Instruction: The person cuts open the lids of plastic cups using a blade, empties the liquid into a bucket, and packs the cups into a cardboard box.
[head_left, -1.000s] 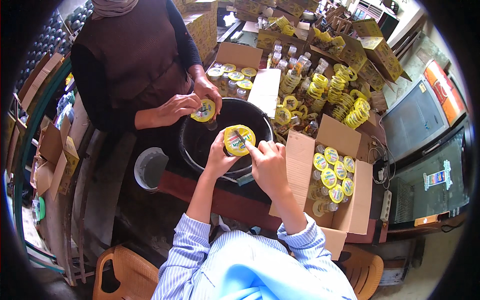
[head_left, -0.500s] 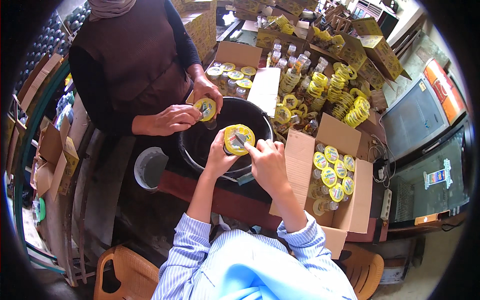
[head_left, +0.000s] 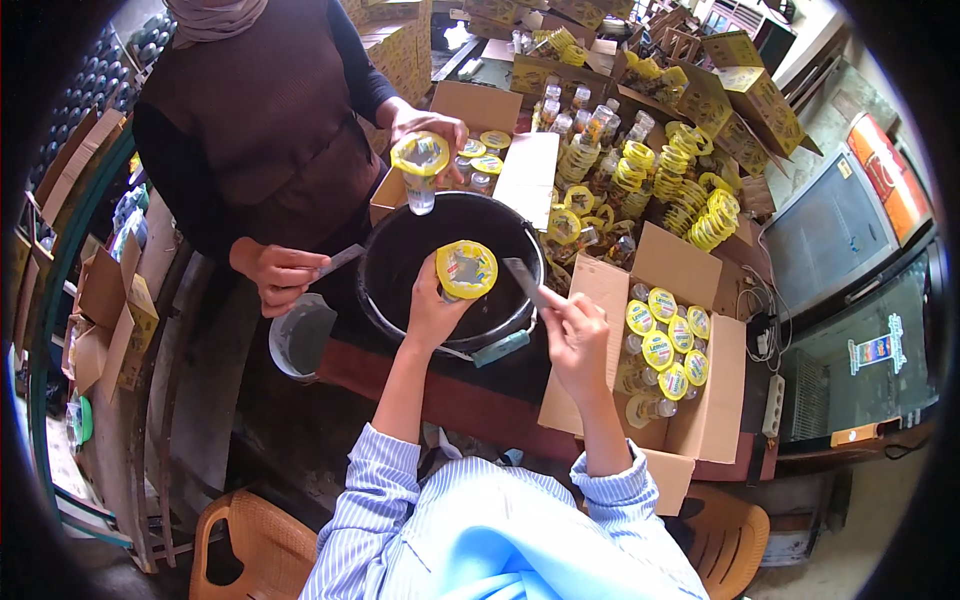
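The black bucket sits mid-worktop. Over its right rim the left hand, grip closed around it, holds a yellow-lidded jar. The right hand, pinching a flat blade, has drawn back from the lid since 0.5 s ago; scraping looks paused.

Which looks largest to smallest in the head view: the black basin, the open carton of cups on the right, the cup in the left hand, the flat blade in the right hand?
1. Carton
2. Black basin, nearly alike, so unsure
3. Cup
4. Blade
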